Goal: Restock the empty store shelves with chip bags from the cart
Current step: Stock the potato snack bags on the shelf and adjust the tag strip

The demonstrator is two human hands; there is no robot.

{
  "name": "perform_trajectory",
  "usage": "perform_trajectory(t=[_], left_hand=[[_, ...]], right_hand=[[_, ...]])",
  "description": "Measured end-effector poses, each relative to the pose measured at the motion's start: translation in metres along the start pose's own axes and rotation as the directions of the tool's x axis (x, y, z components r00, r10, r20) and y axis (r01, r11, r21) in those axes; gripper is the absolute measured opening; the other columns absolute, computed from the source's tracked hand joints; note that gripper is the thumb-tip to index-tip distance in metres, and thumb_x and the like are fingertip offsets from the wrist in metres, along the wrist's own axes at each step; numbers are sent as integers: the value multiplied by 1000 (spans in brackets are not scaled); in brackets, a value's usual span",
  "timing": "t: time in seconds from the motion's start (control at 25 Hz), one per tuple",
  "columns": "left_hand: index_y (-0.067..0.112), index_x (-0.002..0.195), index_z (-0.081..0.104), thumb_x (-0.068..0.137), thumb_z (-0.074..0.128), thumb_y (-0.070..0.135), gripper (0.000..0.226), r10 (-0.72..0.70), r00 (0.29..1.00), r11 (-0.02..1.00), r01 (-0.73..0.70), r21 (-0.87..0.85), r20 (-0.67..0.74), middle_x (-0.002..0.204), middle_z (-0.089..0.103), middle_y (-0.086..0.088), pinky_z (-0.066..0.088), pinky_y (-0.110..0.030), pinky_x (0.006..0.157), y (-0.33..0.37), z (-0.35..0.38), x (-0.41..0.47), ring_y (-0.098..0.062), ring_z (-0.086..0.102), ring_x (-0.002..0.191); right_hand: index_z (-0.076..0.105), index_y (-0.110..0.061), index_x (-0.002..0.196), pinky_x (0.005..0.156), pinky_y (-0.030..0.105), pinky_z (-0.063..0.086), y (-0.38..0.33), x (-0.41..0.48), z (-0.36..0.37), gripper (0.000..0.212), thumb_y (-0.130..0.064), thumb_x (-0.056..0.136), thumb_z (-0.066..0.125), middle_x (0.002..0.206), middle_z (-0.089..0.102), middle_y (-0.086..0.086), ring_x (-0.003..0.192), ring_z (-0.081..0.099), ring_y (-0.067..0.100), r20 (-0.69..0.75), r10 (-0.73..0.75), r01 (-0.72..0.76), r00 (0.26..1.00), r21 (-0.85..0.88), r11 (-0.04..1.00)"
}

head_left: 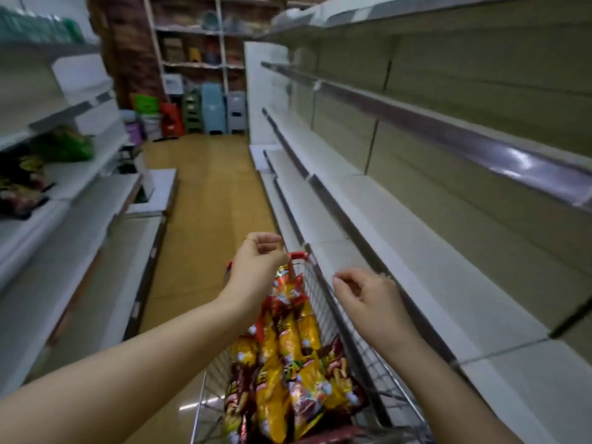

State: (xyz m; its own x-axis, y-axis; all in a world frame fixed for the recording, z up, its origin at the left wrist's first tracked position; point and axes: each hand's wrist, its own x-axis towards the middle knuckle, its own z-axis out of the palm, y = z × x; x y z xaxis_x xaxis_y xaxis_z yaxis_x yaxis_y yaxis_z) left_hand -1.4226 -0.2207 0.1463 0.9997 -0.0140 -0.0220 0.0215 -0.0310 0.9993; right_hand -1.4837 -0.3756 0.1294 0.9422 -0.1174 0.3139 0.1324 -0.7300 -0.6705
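Note:
A wire cart (323,302) with a red rim stands in the aisle below me, filled with several red and yellow chip bags (288,357). My left hand (256,262) hovers over the cart's far end, its fingers loosely curled and holding nothing. To the right, my right hand (365,298) hangs above the cart's right edge next to the bare lower shelf (426,283), also loosely curled with nothing in it. The shelves on the right (480,145) are bare at every level.
Left-hand shelves (80,174) hold a few dark and green snack bags (61,145). White boards lie on the floor at left (160,193). Stacked plastic stools and bins (205,110) stand at the aisle's far end. A tan floor (208,187) runs ahead of the cart.

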Motion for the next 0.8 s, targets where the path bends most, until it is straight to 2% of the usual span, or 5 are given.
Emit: perform_trajectory(t=[0.2,0.36,0.52,0.68,0.8], left_hand=[[14,89,56,85,57,-3,18,-190,979,982,191,7,-70,97,59,-10,43,-33,81,-55,-54,60,-22,54,89],[12,85,54,87,53,-4,16,-327,940,945,327,-16,-91,88,58,-9,42,-22,64,-105,-60,88,-16,53,75],[12,87,51,88,52,-4,16,-408,902,913,403,-60,-145,80,55,-4,42,-17,57,-153,-54,113,-11,53,68],[14,85,53,88,54,0,15,-524,832,851,510,-122,-180,78,57,-2,43,-19,61,-207,-47,124,-11,54,66],[13,90,56,89,55,4,9,-594,782,805,581,-122,-190,82,60,-2,45,-25,71,-240,-47,123,-13,56,74]], right_hand=[[66,-12,107,74,23,43,44,39,101,22,-23,93,52,98,68,1,90,60,14,262,206,-196,943,-65,979],[62,-9,110,73,29,47,92,63,166,24,-24,94,51,97,68,8,90,62,22,429,329,-307,841,-123,944],[54,-6,125,68,24,41,137,98,241,38,-29,95,52,118,62,10,97,60,22,523,399,-398,753,-121,909],[41,-3,134,79,26,37,176,121,324,59,-37,90,58,130,53,12,117,51,27,586,478,-550,654,-64,832],[26,0,141,99,35,36,200,134,380,81,-37,82,68,142,41,15,129,41,31,600,551,-706,580,33,707]])
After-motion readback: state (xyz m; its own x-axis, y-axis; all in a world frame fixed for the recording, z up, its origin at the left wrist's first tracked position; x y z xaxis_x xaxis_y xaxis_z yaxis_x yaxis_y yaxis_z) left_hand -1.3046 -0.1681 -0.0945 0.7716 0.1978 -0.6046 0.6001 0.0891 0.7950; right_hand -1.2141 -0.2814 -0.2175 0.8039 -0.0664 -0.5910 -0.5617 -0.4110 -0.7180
